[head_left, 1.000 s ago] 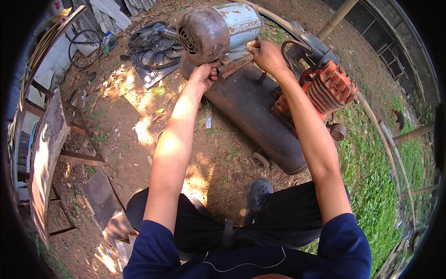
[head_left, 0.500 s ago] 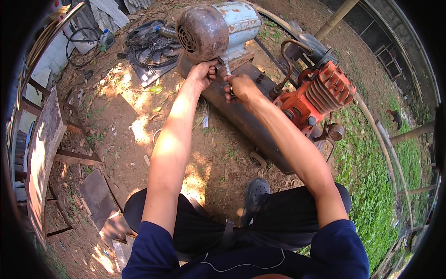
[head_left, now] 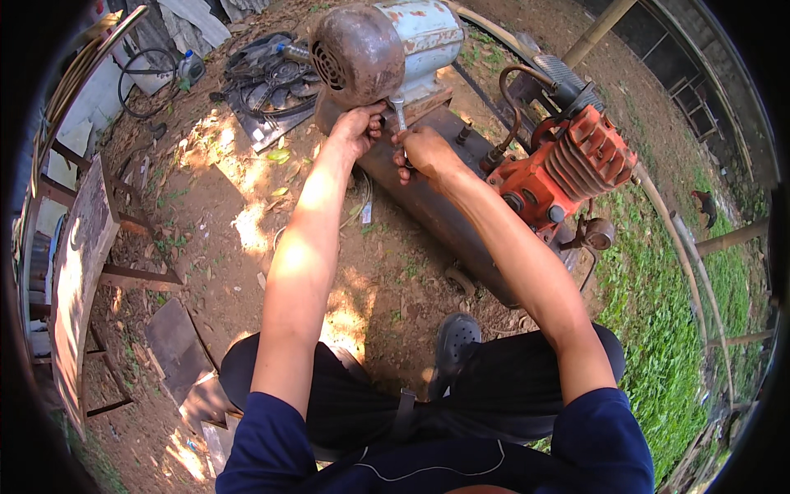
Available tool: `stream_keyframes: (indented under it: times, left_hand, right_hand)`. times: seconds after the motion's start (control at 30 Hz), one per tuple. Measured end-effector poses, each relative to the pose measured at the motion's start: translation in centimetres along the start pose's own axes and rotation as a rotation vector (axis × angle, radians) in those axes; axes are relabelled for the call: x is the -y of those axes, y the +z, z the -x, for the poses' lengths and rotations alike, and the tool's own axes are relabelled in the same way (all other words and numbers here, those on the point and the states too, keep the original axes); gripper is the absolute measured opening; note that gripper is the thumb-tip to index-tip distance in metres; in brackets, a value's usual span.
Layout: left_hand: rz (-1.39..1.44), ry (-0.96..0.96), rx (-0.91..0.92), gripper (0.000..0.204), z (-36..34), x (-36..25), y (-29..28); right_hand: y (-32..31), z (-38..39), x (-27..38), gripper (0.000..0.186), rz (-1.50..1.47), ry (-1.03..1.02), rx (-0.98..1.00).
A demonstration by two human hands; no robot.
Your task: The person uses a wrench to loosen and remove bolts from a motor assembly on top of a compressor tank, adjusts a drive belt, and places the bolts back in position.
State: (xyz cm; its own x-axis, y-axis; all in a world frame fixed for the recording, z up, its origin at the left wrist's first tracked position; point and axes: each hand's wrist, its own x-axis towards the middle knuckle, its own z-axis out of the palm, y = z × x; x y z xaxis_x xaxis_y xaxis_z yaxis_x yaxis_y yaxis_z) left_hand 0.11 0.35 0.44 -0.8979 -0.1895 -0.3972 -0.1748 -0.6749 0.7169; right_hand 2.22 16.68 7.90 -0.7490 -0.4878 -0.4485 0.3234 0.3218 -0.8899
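Observation:
A rusty electric motor with a pale blue body sits on a brown metal mount atop a dark cylindrical tank. My right hand is closed round a silver wrench, whose upper end meets the motor's base. Just left of it, my left hand has curled fingers at the underside of the motor; what they grip is hidden. A red finned compressor pump with a curved pipe stands to the right on the tank.
Coiled black hoses lie on a sheet behind-left. A weathered board bench is at left, metal sheets below it. Bamboo poles frame the right, where a dark chicken stands by grass. My shoe is below the tank.
My right hand has moved down and left from the mount's far side, and the wrench now shows upright in it. My left hand stays at the motor's base, shifted very slightly.

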Motion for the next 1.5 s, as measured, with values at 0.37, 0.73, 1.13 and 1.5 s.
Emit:
stream_keyframes:
  times: [0.37, 0.73, 1.13, 1.5]
  left_hand:
    - [-0.033, 0.029, -0.015, 0.007, 0.4, -0.1, 0.3]
    - [-0.046, 0.018, 0.004, 0.006, 0.0, 0.1, 0.3]
    - [-0.003, 0.001, 0.016, 0.005, -0.3, 0.2, 0.1]
    - [-0.046, -0.056, 0.022, 0.009, -0.2, 0.5, -0.2]
  right_hand:
    - [-0.1, -0.3, -1.5, 0.019, -0.49, 0.028, 0.146]
    - [-0.7, -0.4, -2.3, 0.024, -0.228, -0.005, 0.059]
    - [-1.1, -0.7, -1.6, 0.026, -0.382, 0.05, 0.115]
    - [-0.8, -0.1, -1.1, 0.026, -0.056, 0.01, 0.032]
